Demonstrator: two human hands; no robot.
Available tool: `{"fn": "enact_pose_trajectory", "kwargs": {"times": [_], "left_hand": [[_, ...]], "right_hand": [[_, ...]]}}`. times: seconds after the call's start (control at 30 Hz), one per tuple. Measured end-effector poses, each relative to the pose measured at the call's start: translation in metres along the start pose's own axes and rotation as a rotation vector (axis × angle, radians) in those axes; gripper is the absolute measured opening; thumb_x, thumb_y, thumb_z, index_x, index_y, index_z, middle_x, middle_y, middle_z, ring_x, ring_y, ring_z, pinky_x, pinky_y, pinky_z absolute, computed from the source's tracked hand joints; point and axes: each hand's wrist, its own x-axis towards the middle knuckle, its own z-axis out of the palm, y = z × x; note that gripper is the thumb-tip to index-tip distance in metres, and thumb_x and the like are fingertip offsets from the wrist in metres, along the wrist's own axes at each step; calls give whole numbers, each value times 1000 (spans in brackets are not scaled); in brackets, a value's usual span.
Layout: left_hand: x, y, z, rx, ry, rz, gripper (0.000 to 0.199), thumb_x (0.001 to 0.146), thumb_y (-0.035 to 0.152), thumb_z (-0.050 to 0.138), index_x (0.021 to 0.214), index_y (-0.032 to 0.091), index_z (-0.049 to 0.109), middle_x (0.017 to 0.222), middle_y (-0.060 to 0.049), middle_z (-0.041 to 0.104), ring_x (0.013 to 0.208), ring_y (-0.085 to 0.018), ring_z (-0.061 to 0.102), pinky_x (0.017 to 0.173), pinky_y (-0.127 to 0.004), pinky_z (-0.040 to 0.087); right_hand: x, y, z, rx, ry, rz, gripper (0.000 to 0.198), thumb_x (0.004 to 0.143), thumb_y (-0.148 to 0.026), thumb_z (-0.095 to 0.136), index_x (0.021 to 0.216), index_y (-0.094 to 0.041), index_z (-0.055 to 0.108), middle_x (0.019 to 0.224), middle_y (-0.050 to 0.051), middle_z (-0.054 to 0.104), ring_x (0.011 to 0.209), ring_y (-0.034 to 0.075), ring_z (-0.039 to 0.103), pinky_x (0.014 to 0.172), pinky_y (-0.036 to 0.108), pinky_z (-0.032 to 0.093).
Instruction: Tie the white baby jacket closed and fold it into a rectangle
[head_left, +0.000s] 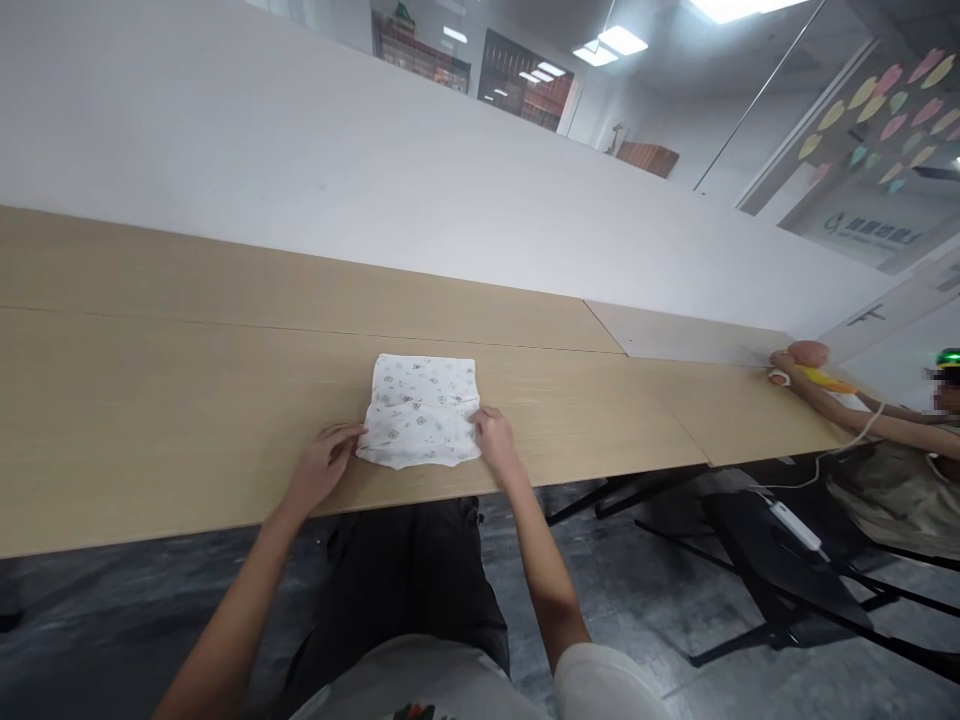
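A white printed cloth [424,410], folded into a rough square, lies flat on the wooden table [187,400] in front of me. It looks like soft fabric with small grey motifs, and its near edge is wavy. At its lower left edge, my left hand [322,465] pinches the fabric between thumb and fingers. Higher up on the opposite side, my right hand [495,440] has its fingers closed on the right edge. A crease runs across the middle of the cloth.
A white wall [337,180] with glass above it borders the table's far side. To the right, another person's arms [847,410] reach toward a doll [810,353] on the table. A black chair [780,550] carries a white power strip [795,525].
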Motion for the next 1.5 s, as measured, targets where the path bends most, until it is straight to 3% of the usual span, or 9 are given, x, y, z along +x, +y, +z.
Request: {"fn": "enact_pose_trajectory", "kwargs": {"times": [0.1, 0.37, 0.6, 0.77, 0.9, 1.0, 1.1, 1.27, 1.5], "left_hand": [[4, -8, -12, 128, -97, 126, 44, 87, 44, 38, 96, 22, 74, 115, -10, 71, 114, -27, 61, 107, -44, 43], [3, -14, -7, 292, -183, 200, 49, 91, 52, 40, 117, 26, 71, 130, -10, 62, 123, -30, 53, 108, -51, 39], [-10, 10, -6, 85, -141, 154, 57, 92, 64, 35, 103, 20, 70, 121, -12, 65, 117, -28, 57, 106, -44, 43], [-7, 35, -5, -140, 4, -46, 67, 86, 76, 34, 99, 19, 67, 95, -9, 70, 93, -27, 65, 86, -36, 54], [25, 35, 2, -202, 238, -201, 74, 77, 86, 32, 82, 19, 63, 79, -6, 67, 80, -26, 64, 70, -34, 54], [55, 27, 8, -117, 301, -303, 67, 83, 76, 28, 79, 17, 61, 73, -7, 63, 76, -26, 63, 66, -35, 53], [70, 17, 11, 31, 214, -320, 52, 84, 58, 42, 102, 14, 63, 92, -11, 69, 89, -28, 66, 78, -38, 53], [68, 5, 15, 229, 124, -293, 66, 79, 40, 57, 138, 12, 47, 135, -17, 59, 117, -34, 59, 99, -43, 46], [85, 12, 28, 251, 122, -280, 59, 84, 33, 53, 140, 16, 46, 137, -14, 58, 121, -32, 57, 101, -41, 45]], "right_hand": [[-17, 21, -11, -11, -48, -114, 37, 81, 5, 50, 91, -18, 76, 102, 9, 73, 101, 21, 65, 94, 33, 48], [-27, 42, -5, 88, 6, -252, 32, 86, -4, 54, 104, -18, 77, 118, 15, 68, 115, 25, 62, 99, 39, 49], [-35, 41, -7, 406, 95, -233, 24, 83, -10, 56, 99, -17, 72, 110, 12, 71, 109, 24, 62, 100, 42, 47], [-27, 32, -10, 718, 105, -41, 14, 83, -28, 61, 88, -18, 70, 93, 6, 73, 91, 22, 66, 88, 35, 50], [15, 21, 8, 941, 167, 115, 18, 82, -28, 59, 93, -16, 68, 85, 4, 72, 77, 17, 65, 73, 27, 52], [52, 13, 25, 863, 230, 288, 26, 84, -22, 55, 106, -15, 66, 83, 4, 71, 73, 15, 64, 69, 25, 51], [71, 11, 36, 625, 176, 342, 33, 80, -21, 63, 112, -15, 64, 89, 5, 71, 78, 16, 65, 76, 28, 52], [67, 10, 38, 370, 73, 294, 45, 79, -12, 63, 124, -9, 59, 106, 12, 71, 95, 21, 66, 88, 31, 50], [69, 6, 25, 229, 47, 347, 41, 86, -6, 49, 125, -10, 59, 112, 14, 70, 106, 23, 65, 95, 31, 48]]}}
